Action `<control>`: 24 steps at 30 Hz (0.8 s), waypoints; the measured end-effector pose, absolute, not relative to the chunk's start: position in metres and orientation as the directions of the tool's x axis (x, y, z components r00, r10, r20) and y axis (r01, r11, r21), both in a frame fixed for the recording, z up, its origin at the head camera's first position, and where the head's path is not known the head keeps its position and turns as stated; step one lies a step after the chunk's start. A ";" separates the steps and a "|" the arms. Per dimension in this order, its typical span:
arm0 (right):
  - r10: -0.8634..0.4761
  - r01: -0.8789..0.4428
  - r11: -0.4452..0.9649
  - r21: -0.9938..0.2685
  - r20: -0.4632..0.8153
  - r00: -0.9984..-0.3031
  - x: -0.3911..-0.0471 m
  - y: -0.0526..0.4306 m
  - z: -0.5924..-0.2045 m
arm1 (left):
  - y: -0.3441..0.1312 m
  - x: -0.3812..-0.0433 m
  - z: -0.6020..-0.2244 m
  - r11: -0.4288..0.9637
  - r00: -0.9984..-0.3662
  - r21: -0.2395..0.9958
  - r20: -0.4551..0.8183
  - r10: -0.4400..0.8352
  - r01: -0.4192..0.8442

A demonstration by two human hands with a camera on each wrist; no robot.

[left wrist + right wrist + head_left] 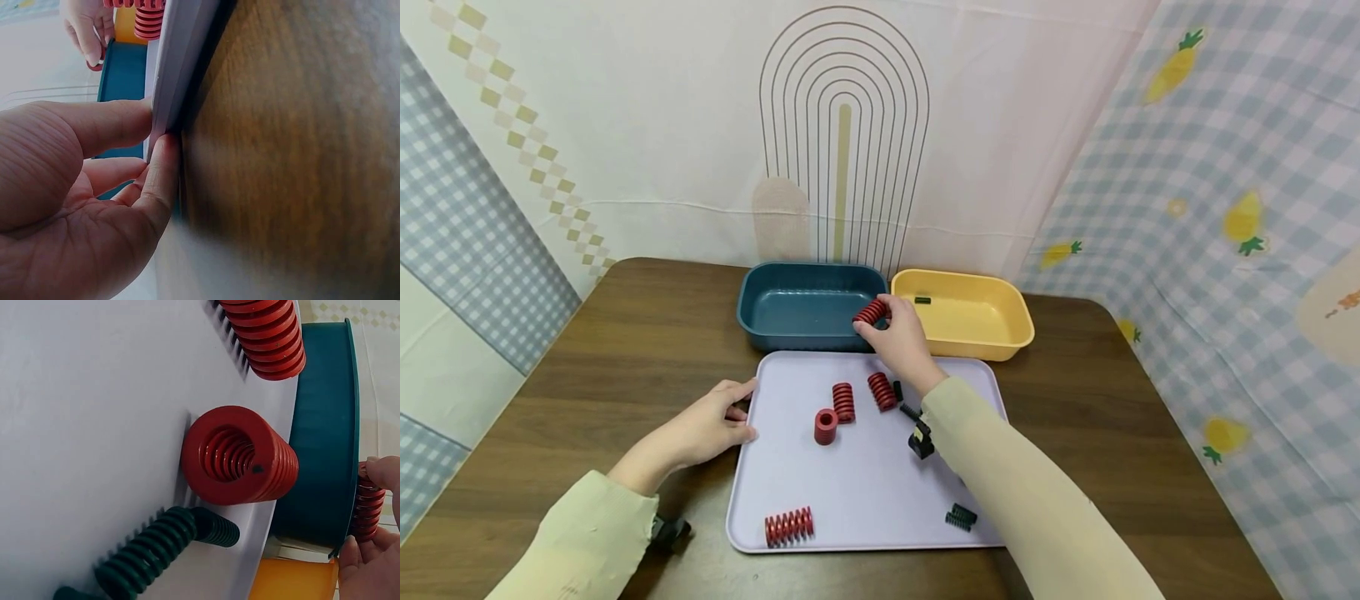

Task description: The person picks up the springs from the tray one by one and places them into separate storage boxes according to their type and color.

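Observation:
My right hand [904, 337] pinches a red coil spring [871, 312] over the near right part of the dark blue bin [808, 342]. In the right wrist view, thumb and fingers grip this spring [369, 509] at the bin's rim. My left hand [703, 425] is at the left edge of the lilac tray [850, 492]. Its thumb and a finger pinch the tray's rim [164, 87] in the left wrist view. On the tray stand and lie several red springs, among them an upright one [825, 427], a leaning one [882, 392] and one near the front [788, 527].
Small dark green springs [961, 517] lie at the tray's front right, with more [910, 412] near my right wrist. A yellow bin [977, 348] beside the blue one holds a small green spring [922, 300]. Both bins stand behind the tray on a wooden table [1090, 400].

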State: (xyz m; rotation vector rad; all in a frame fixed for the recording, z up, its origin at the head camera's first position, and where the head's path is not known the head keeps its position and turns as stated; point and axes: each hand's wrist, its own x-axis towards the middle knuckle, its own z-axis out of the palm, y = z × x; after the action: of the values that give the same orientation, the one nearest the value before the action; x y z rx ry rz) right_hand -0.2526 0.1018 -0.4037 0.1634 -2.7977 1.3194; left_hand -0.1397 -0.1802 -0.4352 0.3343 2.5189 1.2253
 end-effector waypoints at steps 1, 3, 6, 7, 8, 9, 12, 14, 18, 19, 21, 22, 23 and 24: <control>-0.075 -0.115 0.638 -0.761 0.087 -0.993 -0.253 0.101 -0.404 | -0.180 -0.140 -0.435 0.605 -0.921 0.794 -0.182 0.344 0.069; -0.075 -0.120 0.651 -0.749 0.094 -0.993 -0.253 0.100 -0.405 | -0.181 -0.140 -0.435 0.605 -0.921 0.794 -0.186 0.343 0.065; -0.078 -0.134 0.670 -0.730 0.111 -0.991 -0.254 0.098 -0.406 | -0.181 -0.140 -0.436 0.603 -0.921 0.796 -0.193 0.338 0.054; -0.081 -0.141 0.673 -0.726 0.118 -0.990 -0.254 0.098 -0.407 | -0.181 -0.140 -0.435 0.601 -0.920 0.797 -0.191 0.343 0.058; -0.086 -0.150 0.672 -0.726 0.125 -0.988 -0.254 0.098 -0.407 | -0.181 -0.140 -0.435 0.600 -0.920 0.798 -0.192 0.340 0.056; -0.092 -0.159 0.673 -0.722 0.131 -0.987 -0.254 0.098 -0.408 | -0.181 -0.140 -0.435 0.600 -0.921 0.798 -0.192 0.340 0.056; -0.124 -0.193 0.669 -0.718 0.148 -0.981 -0.253 0.099 -0.409 | -0.181 -0.140 -0.435 0.602 -0.921 0.797 -0.188 0.340 0.060; -0.150 -0.217 0.666 -0.714 0.157 -0.976 -0.251 0.100 -0.409 | -0.181 -0.140 -0.434 0.603 -0.922 0.796 -0.190 0.337 0.056; -0.207 -0.270 0.652 -0.709 0.176 -0.962 -0.245 0.103 -0.406 | -0.181 -0.140 -0.434 0.601 -0.920 0.797 -0.190 0.343 0.060; -0.224 -0.283 0.644 -0.711 0.179 -0.958 -0.242 0.104 -0.405 | -0.181 -0.140 -0.434 0.600 -0.919 0.797 -0.189 0.345 0.061; -0.265 -0.312 0.620 -0.719 0.182 -0.947 -0.236 0.108 -0.402 | -0.181 -0.140 -0.434 0.601 -0.920 0.797 -0.190 0.344 0.059; -0.286 -0.324 0.608 -0.725 0.180 -0.941 -0.233 0.109 -0.400 | -0.181 -0.140 -0.434 0.601 -0.920 0.797 -0.191 0.342 0.058; -0.309 -0.334 0.595 -0.731 0.175 -0.935 -0.229 0.111 -0.398 | -0.181 -0.140 -0.434 0.602 -0.920 0.796 -0.191 0.341 0.058; -0.329 -0.340 0.582 -0.738 0.168 -0.929 -0.225 0.113 -0.396 | -0.181 -0.140 -0.434 0.602 -0.921 0.797 -0.192 0.339 0.055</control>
State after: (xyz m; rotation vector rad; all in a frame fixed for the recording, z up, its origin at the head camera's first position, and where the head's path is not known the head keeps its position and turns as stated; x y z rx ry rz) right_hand -0.2252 0.1133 -0.3964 0.5876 -2.7826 1.3030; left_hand -0.1396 -0.1811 -0.4337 0.3195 2.5072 1.2310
